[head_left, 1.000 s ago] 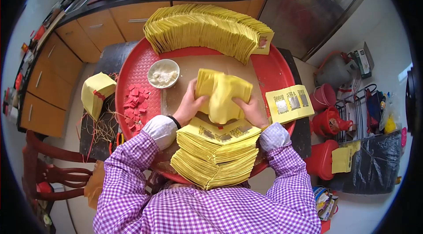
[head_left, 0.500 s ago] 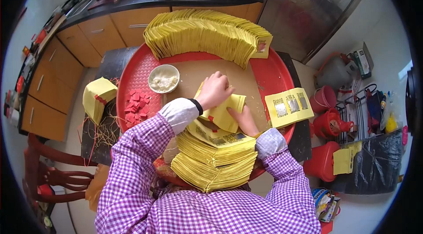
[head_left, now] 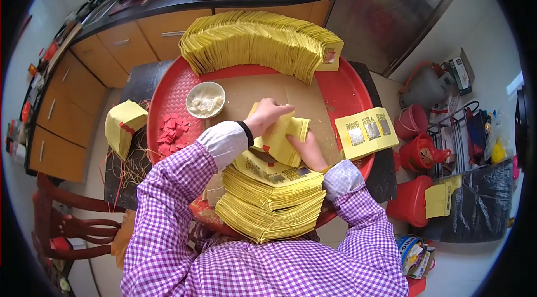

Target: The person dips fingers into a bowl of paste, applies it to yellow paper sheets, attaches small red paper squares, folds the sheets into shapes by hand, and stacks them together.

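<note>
A folded yellow paper packet (head_left: 287,143) with a small red patch stands over the cardboard. My left hand (head_left: 269,117) bends over its far left side, fingers curled together at the paper's upper edge; the fingertips are partly hidden. At its right side, my right hand (head_left: 312,151) grips it with the thumb on the front face and the other fingers out of sight. Directly below both hands lies a thick stack of yellow paper (head_left: 271,199), its top sheet printed with dark and silver designs. A bowl of white paste (head_left: 206,100) and red paper squares (head_left: 173,134) are to the left.
A long row of folded yellow papers (head_left: 251,45) curves along the far rim of the red round tray (head_left: 352,81). Printed yellow sheets (head_left: 366,132) rest at the right rim. A banded yellow bundle (head_left: 126,128) and loose strings (head_left: 131,176) lie left of the tray.
My left hand has dropped slightly and its fingers have drawn closer to the packet's upper edge. My right hand keeps its grip almost in place. The whole view has shifted a little.
</note>
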`<state>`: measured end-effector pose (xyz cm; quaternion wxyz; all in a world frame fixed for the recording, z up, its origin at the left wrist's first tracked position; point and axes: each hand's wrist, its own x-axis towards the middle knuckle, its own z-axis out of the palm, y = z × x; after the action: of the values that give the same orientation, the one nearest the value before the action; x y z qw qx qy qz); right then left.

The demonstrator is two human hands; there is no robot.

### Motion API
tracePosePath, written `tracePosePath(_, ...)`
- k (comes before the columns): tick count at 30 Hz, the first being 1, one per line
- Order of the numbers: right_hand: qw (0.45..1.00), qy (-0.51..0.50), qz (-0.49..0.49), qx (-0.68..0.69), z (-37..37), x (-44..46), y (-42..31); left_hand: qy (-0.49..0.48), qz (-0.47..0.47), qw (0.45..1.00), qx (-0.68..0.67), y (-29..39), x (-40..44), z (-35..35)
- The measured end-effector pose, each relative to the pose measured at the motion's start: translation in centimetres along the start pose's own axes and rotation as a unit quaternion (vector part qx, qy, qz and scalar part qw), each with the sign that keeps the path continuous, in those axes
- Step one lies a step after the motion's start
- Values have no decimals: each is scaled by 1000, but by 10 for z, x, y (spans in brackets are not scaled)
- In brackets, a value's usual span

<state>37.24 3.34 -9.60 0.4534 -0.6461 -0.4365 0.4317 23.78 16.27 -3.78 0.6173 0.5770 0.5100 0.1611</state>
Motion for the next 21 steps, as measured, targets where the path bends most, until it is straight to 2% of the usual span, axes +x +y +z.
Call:
tracePosePath(1, 1000, 0, 0, -1, 0, 0, 1, 0, 0, 1000, -1, -4, 4, 3)
tracePosePath(2, 1000, 3, -7, -5, 0, 1, 2, 60, 99, 988, 99, -11, 10, 8)
tracePosePath(3, 1000, 6, -14, -9, 0, 1, 5, 119, 196, 953, 198, -20, 19, 15)
tracePosePath(5, 999, 12, -28, -16, 0, 2, 8, 228, 372, 817, 378, -34, 31, 23)
tracePosePath(21, 1000, -4, -24, 15, 0, 1, 7, 250, 209, 879, 348, -61, 39, -4)
